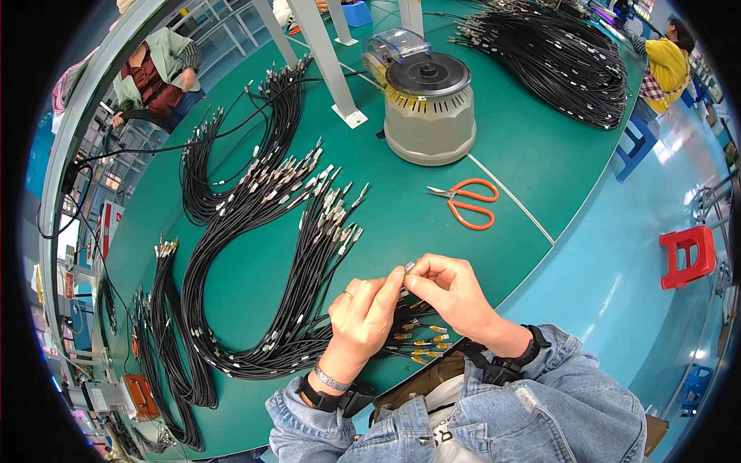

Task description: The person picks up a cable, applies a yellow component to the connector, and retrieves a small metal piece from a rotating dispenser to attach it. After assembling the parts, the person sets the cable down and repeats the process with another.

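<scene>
My left hand (361,318) and my right hand (454,295) meet above the near edge of the green table. Between their pinched fingertips is a small cable connector (408,268), silvery with a bit of yellow; its cable is mostly hidden by my hands. Below them lie several cable ends with yellow and silvery tips (428,339). Just left of my hands, a thick bundle of black cables (297,289) curves in a U, its white-tagged ends pointing away from me. Orange-handled scissors (472,204) rest partly spread beyond my right hand.
A grey round machine with a black top (429,116) stands at the back, beside a white metal post (328,69). More black cables (556,62) are heaped far right. Smaller bundles (174,324) lie left. A red stool (687,257) stands on the blue floor. Other people work beyond.
</scene>
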`<state>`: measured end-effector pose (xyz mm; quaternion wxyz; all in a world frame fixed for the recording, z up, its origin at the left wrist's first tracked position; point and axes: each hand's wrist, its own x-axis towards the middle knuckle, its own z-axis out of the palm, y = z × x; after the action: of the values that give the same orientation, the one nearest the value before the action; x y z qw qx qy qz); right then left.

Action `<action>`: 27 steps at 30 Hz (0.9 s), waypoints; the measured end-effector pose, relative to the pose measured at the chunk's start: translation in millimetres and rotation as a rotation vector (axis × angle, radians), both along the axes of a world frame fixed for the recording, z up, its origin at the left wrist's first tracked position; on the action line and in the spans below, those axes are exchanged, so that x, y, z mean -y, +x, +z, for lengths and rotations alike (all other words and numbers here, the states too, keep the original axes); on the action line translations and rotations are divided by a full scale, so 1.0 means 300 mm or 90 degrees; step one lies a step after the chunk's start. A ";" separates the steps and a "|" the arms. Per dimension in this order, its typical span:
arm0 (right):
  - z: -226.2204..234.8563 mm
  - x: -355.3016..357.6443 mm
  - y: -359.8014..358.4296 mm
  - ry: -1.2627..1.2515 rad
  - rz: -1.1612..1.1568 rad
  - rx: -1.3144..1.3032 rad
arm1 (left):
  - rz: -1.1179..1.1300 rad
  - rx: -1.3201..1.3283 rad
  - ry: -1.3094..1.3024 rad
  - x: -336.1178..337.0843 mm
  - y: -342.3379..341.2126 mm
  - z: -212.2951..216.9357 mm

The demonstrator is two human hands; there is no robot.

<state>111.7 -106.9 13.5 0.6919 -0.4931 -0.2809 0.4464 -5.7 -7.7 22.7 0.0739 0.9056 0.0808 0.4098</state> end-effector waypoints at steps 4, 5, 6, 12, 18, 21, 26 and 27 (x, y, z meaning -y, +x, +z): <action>0.001 0.001 -0.001 0.002 0.001 -0.001 | 0.001 0.006 0.000 0.001 0.002 0.000; 0.001 0.001 -0.001 0.005 0.001 -0.002 | 0.005 0.007 -0.008 0.003 0.003 0.001; 0.001 0.002 -0.002 0.008 0.001 -0.003 | 0.009 0.008 -0.017 0.005 0.004 0.002; 0.009 0.014 0.007 -0.024 0.029 -0.011 | 0.031 0.001 -0.057 0.011 0.019 0.002; 0.021 0.016 0.005 -0.012 0.024 -0.031 | 0.033 0.004 -0.065 0.013 0.028 0.001; 0.020 0.017 0.003 -0.013 0.024 -0.031 | 0.041 -0.001 -0.088 0.020 0.028 0.006; 0.024 0.018 -0.005 -0.007 0.021 -0.054 | 0.056 -0.005 -0.172 0.033 0.025 0.007; 0.024 0.016 -0.005 -0.007 0.021 -0.054 | 0.054 -0.001 -0.197 0.034 0.025 0.007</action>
<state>110.1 -111.8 20.8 0.6931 -0.4726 -0.2568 0.4800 1.8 -17.8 24.8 0.1950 0.8796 0.1808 0.3944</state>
